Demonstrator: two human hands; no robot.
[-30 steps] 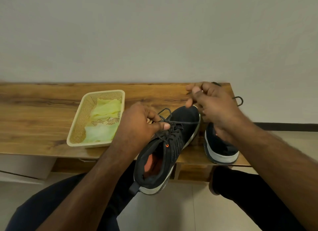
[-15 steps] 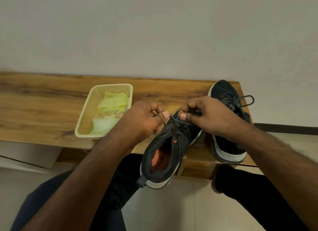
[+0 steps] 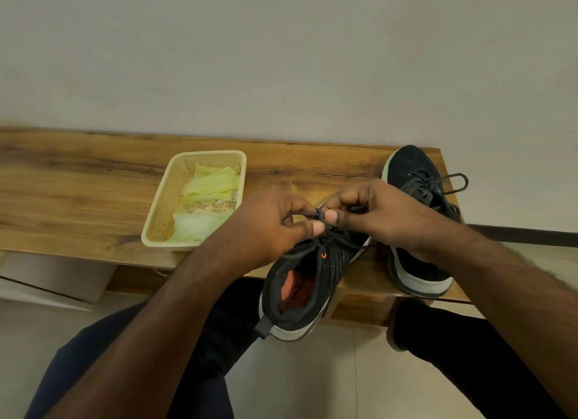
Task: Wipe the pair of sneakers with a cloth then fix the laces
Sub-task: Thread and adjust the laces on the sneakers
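Observation:
A black sneaker (image 3: pixel 308 289) with an orange insole and white sole lies on the wooden bench (image 3: pixel 93 193), its heel hanging over the front edge. My left hand (image 3: pixel 269 225) and my right hand (image 3: pixel 381 215) meet above its tongue, each pinching the dark lace (image 3: pixel 314 214) between thumb and fingers. The toe of this shoe is hidden under my hands. The second black sneaker (image 3: pixel 419 181) stands to the right near the bench's end, its lace tied with a loop sticking out to the right.
A cream plastic basket (image 3: pixel 162 206) holding pale yellow-green cloths (image 3: pixel 212 184) sits left of my hands on the bench. A plain wall rises behind. My knees in dark trousers are below, over a tiled floor. The bench ends just right of the second sneaker.
My right hand came back from the far right, where it held the lace stretched out, and now meets my left hand over the tongue. The view shifted slightly.

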